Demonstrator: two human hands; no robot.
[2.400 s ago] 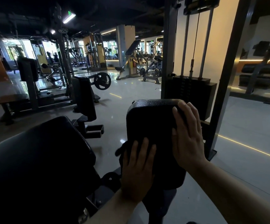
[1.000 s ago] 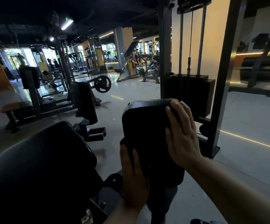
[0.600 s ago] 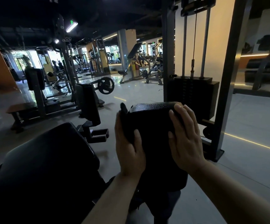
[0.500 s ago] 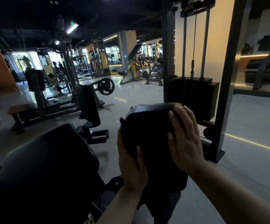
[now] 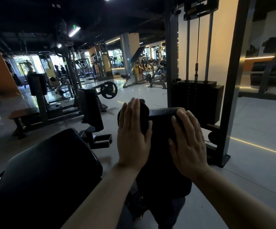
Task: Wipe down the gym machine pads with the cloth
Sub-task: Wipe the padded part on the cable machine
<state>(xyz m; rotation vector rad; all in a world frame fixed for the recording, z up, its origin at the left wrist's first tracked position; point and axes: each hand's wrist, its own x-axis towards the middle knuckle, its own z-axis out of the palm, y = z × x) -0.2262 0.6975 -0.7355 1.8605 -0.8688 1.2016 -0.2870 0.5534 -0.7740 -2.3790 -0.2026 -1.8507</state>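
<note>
A: Entry, from beside the machine. Left hand (image 5: 133,138) lies flat against the upper left part of the upright black pad (image 5: 163,146), fingers straight and together, pointing up. Under that palm is the dark cloth (image 5: 144,116); a fold of it shows past the fingertips at the pad's top left corner and along the thumb side.

B: Is the cloth gripped?

A: No curl visible. The fingers press it onto the pad with an open, flat palm. How far the cloth runs beneath the hand I cannot tell: cloth and pad are both dark.

B: Right hand?

A: Right hand (image 5: 189,142) rests flat on the upper right of the same pad, fingers extended, fingertips reaching the top edge where the textured surface catches light. It holds nothing. The two hands are side by side with a strip of bare pad between them.

B: Surroundings?

A: A second, larger black pad (image 5: 51,171) sits lower left, near the observer, apart from both hands. Just behind the upright pad stands the weight stack (image 5: 198,101) in its grey frame (image 5: 231,80), with guide rods and a cable above it. Farther left, another machine with an upright pad (image 5: 91,108) and a plate (image 5: 108,90) mounted on a bar beside it. Pale glossy floor (image 5: 258,129) with a thin lit line crossing it at right. More machines stand in the background near bright windows; detail there is too small to log.
</note>
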